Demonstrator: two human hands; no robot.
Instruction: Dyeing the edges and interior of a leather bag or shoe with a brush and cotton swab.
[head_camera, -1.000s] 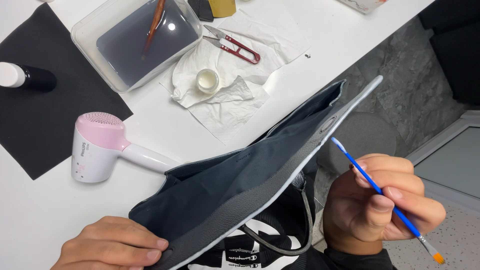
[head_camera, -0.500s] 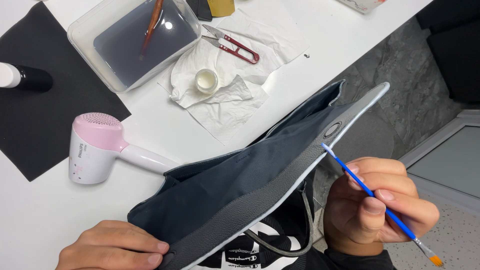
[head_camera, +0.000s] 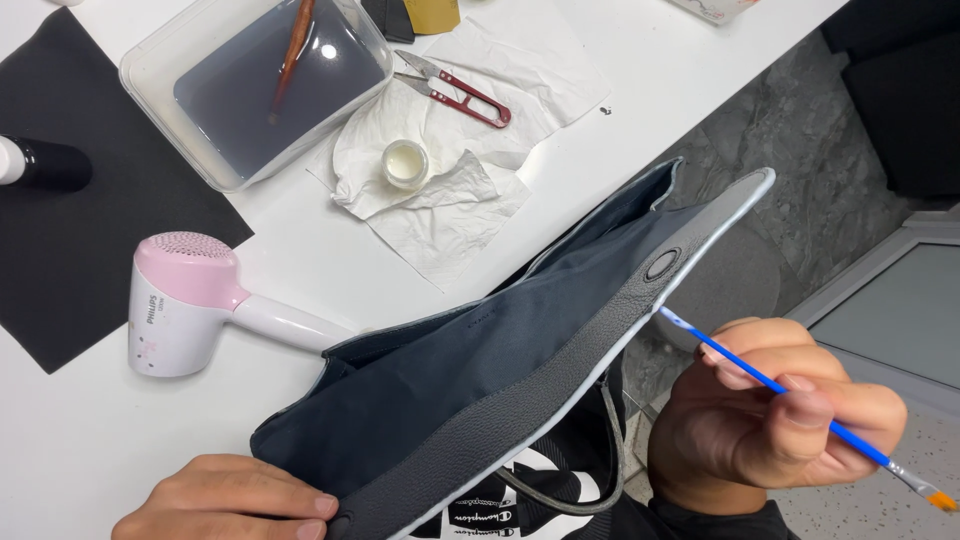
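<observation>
A white table (head_camera: 700, 60) stands over a grey mottled stone floor (head_camera: 800, 200), evenly lit.

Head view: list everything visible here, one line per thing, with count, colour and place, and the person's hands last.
bag: one, dark grey with pale edge, held open at the table's front edge
paintbrush: one, blue handle, end touching the bag's edge
hair dryer: one, pink and white, lying on the table at left
plastic tub: one, clear, dark liquid and a brown stick inside, top left
thread snips: one, red, on crumpled white paper
small cap: one, white, on the paper
black sheet: one, far left
left hand: on the bag's lower corner
right hand: holding the paintbrush
</observation>
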